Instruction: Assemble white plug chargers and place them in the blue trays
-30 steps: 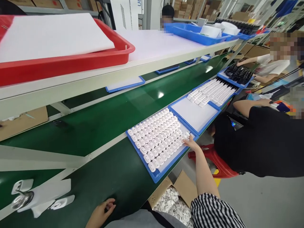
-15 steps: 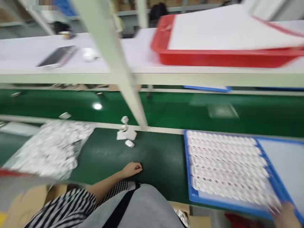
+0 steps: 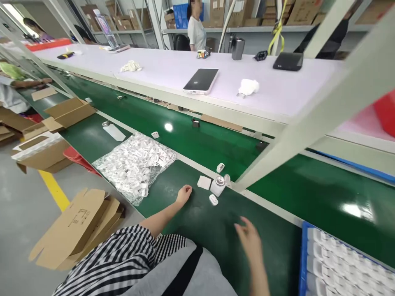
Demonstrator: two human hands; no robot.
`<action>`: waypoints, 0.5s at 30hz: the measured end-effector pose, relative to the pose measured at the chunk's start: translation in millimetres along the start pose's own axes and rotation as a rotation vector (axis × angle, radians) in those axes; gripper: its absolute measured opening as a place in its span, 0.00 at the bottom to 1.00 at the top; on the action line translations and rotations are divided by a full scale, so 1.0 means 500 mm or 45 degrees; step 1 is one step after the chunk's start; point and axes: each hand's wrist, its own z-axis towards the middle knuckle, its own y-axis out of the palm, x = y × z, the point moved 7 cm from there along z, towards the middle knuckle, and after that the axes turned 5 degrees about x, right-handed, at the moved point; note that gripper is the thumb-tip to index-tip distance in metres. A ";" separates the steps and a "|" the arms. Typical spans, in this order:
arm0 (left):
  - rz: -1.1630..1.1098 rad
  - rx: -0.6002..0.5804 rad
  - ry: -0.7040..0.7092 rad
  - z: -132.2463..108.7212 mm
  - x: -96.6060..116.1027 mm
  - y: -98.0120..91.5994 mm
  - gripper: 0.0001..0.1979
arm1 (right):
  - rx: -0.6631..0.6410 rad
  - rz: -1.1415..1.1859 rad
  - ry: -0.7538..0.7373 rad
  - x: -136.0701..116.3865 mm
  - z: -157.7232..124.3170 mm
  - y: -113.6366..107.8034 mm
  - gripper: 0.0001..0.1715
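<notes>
Left hand [image 3: 184, 194]: loosely curled over the dark green bench [image 3: 197, 222]; cannot tell whether anything is inside. Right hand [image 3: 249, 239]: half open, thumb and forefinger parted, nothing visible between them. 1 small white oval plastic piece [image 3: 213, 200] lies between and beyond the hands, beside a white metal-topped bottle [image 3: 217, 189]. Rows of white plastic pieces [image 3: 348, 265] fill the blue plastic tray [image 3: 303, 259], right.
</notes>
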 end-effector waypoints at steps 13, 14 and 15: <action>-0.103 -0.232 0.371 0.169 0.244 0.001 0.13 | -0.111 -0.033 -0.103 -0.073 -0.017 0.127 0.17; -0.063 -0.321 0.447 0.174 0.284 0.020 0.14 | -0.105 0.051 -0.058 -0.049 -0.045 0.110 0.16; -0.016 -0.421 0.538 0.174 0.324 0.044 0.15 | -0.089 0.152 0.029 -0.018 -0.075 0.090 0.15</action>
